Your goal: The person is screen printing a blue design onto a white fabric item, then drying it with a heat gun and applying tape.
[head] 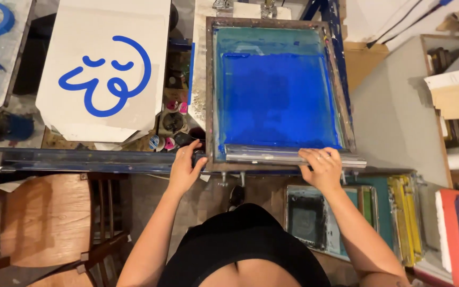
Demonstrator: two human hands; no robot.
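squeegee [293, 155] lying crosswise along screen frame [280, 90] near edge, probably gripped by right hand [322, 169]

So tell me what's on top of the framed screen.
Blue ink covers the mesh of the framed screen, and a metal squeegee lies along its near edge under the right hand. Whatever lies beneath the screen is hidden.

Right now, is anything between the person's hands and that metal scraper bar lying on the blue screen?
Nothing visible. The right hand already rests on the squeegee at the near edge of the screen frame. The left hand grips the frame's near-left corner, beside the bar.
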